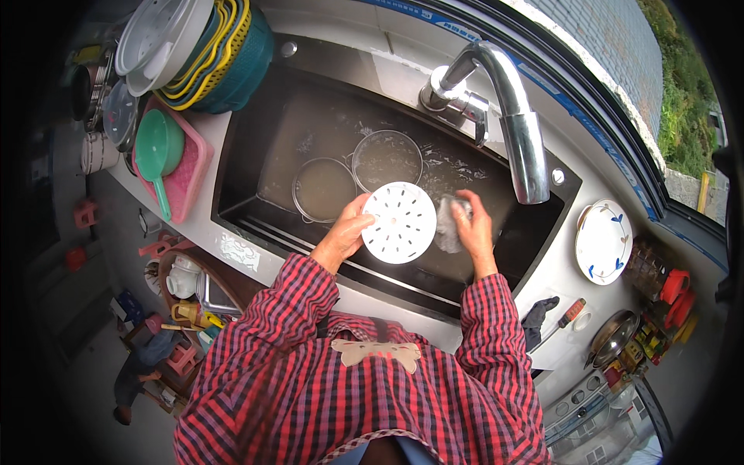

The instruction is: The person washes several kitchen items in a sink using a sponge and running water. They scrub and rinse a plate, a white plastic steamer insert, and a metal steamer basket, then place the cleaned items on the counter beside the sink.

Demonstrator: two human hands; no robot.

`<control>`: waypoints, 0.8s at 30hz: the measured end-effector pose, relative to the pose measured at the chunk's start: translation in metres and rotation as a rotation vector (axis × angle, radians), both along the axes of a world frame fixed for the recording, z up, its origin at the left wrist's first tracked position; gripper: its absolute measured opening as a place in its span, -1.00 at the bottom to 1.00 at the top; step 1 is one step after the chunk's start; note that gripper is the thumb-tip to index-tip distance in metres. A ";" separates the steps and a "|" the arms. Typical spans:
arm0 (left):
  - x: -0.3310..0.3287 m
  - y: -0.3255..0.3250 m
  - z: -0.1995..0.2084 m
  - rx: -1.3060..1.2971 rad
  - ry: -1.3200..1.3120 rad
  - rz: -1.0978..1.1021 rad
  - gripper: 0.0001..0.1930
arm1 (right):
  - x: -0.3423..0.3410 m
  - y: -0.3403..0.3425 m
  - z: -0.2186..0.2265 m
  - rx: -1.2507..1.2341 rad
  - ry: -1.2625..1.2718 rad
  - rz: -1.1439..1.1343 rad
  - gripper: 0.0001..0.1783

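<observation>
Below, left hand (346, 232) grip holds round white perforated plastic disc (399, 222) by its rim over dark sink (248, 167); right hand (471, 229) grip clutches crumpled grey scrubber (448, 225) against disc's edge.

Small colourful packages (655, 337), right counter edge

Chrome faucet (511, 116), two round lids (353, 174) in sink, decorated plate (603, 242), green ladle (157, 151)
</observation>
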State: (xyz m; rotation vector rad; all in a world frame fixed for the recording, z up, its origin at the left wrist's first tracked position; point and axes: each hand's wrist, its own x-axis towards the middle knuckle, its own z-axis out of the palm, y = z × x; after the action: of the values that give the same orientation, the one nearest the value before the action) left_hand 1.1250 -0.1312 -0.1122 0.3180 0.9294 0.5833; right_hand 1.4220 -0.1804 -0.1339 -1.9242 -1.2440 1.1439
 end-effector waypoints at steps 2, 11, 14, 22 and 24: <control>-0.001 0.000 0.000 0.003 0.038 0.034 -0.34 | 0.030 0.000 -0.026 0.088 -0.356 -0.129 -0.45; -0.008 0.007 0.001 0.042 0.083 0.182 -0.16 | -0.020 -0.045 -0.073 -0.197 0.211 -0.274 -0.41; -0.003 0.006 0.000 0.005 0.096 0.194 -0.19 | -0.051 -0.043 0.002 0.009 0.483 -0.312 -0.50; 0.042 -0.009 0.012 0.316 0.195 0.235 -0.29 | -0.119 0.039 0.036 0.093 -0.131 -0.240 -0.47; 0.043 -0.007 0.012 0.396 0.239 0.223 -0.27 | -0.132 0.049 0.023 0.064 -0.167 -0.244 -0.56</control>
State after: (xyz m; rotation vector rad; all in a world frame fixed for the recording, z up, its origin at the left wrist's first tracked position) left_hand 1.1679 -0.1382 -0.1007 0.6550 1.0848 0.9530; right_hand 1.2897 -0.1313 -0.1106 -2.0896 -1.0778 0.8250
